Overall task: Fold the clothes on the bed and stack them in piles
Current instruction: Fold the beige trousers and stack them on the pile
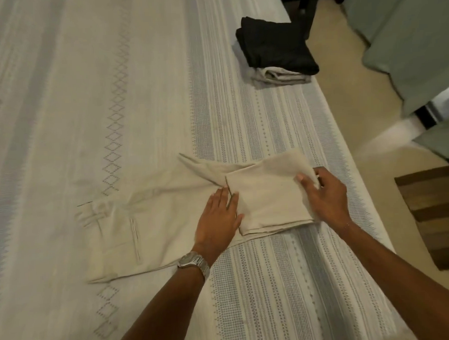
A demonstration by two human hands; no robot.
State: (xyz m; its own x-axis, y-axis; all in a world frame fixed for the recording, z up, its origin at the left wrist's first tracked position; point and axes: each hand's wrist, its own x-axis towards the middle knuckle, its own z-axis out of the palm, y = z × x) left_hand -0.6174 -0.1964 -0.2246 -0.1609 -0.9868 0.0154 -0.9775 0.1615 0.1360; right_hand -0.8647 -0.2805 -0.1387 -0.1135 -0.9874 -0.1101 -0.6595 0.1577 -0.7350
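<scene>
Beige trousers are seen half folded near the bed edge, pinned under the flat, open left hand while the folded leg end is pinched by the right hand; the fold could be skewed if the pinned layer slips, delaying the stack beyond

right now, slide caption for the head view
Left hand flattens beige trousers while right hand grips the folded leg; finished pile beyond.
</scene>
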